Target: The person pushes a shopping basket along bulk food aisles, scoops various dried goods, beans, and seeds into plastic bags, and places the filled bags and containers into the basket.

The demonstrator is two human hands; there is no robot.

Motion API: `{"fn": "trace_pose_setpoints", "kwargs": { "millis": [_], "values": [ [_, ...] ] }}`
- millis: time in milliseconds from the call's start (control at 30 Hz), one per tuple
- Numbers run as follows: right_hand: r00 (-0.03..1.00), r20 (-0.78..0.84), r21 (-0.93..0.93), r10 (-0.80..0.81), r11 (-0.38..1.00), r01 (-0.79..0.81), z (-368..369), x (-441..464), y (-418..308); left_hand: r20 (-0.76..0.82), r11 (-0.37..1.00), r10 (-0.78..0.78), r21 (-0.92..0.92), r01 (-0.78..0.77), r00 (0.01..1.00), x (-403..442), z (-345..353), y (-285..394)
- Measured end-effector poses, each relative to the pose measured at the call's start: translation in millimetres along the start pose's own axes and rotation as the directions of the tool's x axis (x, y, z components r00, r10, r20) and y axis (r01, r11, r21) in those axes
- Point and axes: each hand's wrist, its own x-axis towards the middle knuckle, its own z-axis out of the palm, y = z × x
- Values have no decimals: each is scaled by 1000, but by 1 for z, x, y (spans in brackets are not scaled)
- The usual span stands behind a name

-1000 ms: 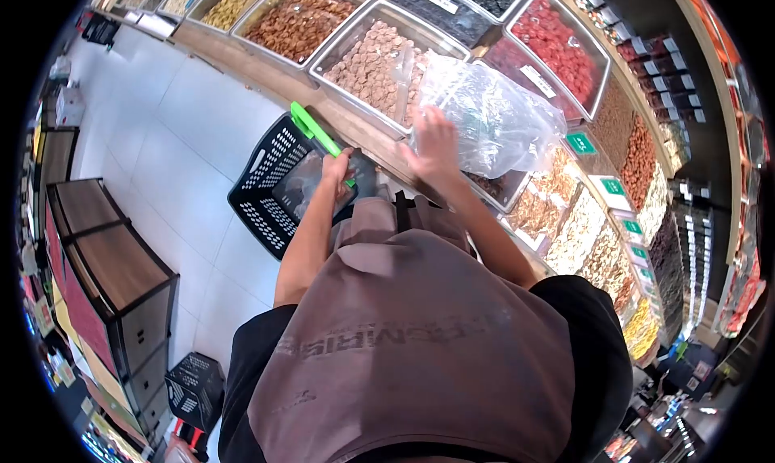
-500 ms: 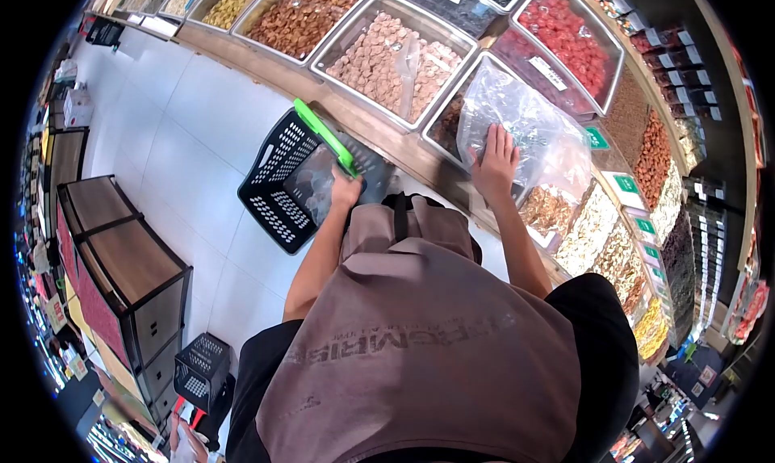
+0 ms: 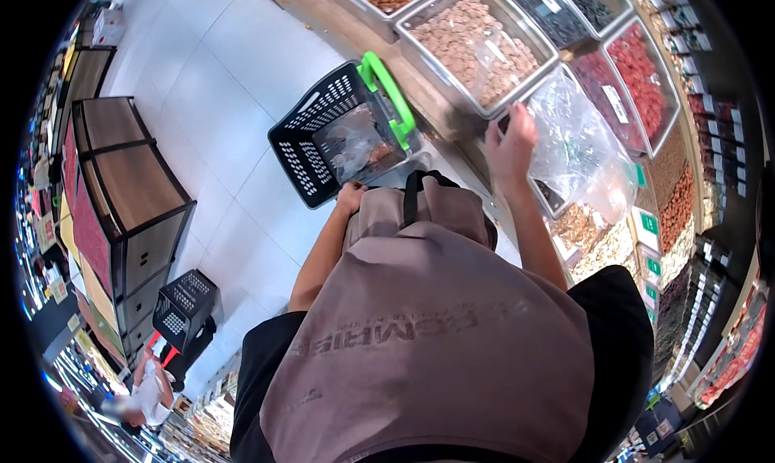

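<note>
My left hand (image 3: 351,196) is at the near rim of a black basket (image 3: 305,144), its fingers curled and partly hidden. The basket's green handle (image 3: 387,100) stands away from that hand. Inside the basket lies a clear plastic bag (image 3: 351,144) with something brownish in it. My right hand (image 3: 512,144) is raised at the left edge of a large clear plastic bag (image 3: 573,136), fingers bent; whether they pinch the bag is unclear. That bag lies over a bin beside the bin of pale pinkish discs (image 3: 472,47).
Bins of red pieces (image 3: 638,67) and dark pieces stand at the upper right. A wooden display cabinet (image 3: 133,172) is on the left. A person in white (image 3: 149,394) is at the lower left, near another black basket (image 3: 184,305). Pale floor tiles (image 3: 218,116) lie between.
My left hand has left the green handle for the basket's near rim. My right hand has moved from flat on the large bag to its left edge, fingers bent. The view has shifted.
</note>
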Motion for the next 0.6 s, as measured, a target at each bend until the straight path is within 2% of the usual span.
{"fn": "trace_pose_setpoints", "kwargs": {
  "millis": [33, 67, 133, 200, 233, 267, 333, 367, 400, 433, 467, 533, 567, 600],
  "values": [
    [999, 26, 97, -25, 995, 22, 7, 3, -21, 64, 991, 114, 62, -118, 991, -5, -3, -2],
    [990, -40, 138, -137, 980, 142, 19, 1, -39, 135, 964, 222, 119, -238, 966, -11, -7, -6],
    [979, 30, 200, -201, 961, 191, 38, -10, -74, 95, 962, 216, 149, -229, 972, -18, -19, -13],
    [968, 168, 301, -187, 945, 131, 59, -27, -107, 116, 976, 205, 45, -211, 972, -21, -40, -30],
    [958, 237, 330, -163, 941, 78, 67, -37, -124, 55, 987, 163, 7, -163, 985, -15, -46, -50],
    [955, 247, 322, -163, 944, 78, 78, -48, -136, 64, 987, 160, -2, -160, 985, -9, -54, -72],
    [923, 367, 356, -117, 934, -24, 99, -70, -154, -27, 980, -8, -201, 2, 1000, -2, -68, -108],
    [920, 375, 344, -113, 939, -25, 107, -79, -160, -27, 974, -67, -217, 60, 997, -5, -80, -119],
    [856, 514, 318, -60, 940, -125, 114, -85, -163, -23, 965, -127, -233, 118, 992, -13, -97, -116],
    [764, 645, 272, -5, 936, -223, 123, -91, -164, -36, 933, -130, -342, 110, 991, 0, -95, -142],
    [750, 661, 248, 13, 940, -235, 134, -99, -167, 5, 871, -208, -454, 188, 978, 16, -94, -168],
    [670, 742, 240, -32, 946, -220, 166, -102, -162, 53, 881, -314, -356, 311, 948, 26, -107, -179],
    [699, 711, 306, -82, 930, -203, 189, -107, -159, 79, 873, -325, -358, 331, 942, 33, -109, -183],
    [602, 798, 237, -16, 927, -290, 214, -110, -158, 90, 900, -313, -289, 325, 946, 46, -109, -190]
  ]
}}
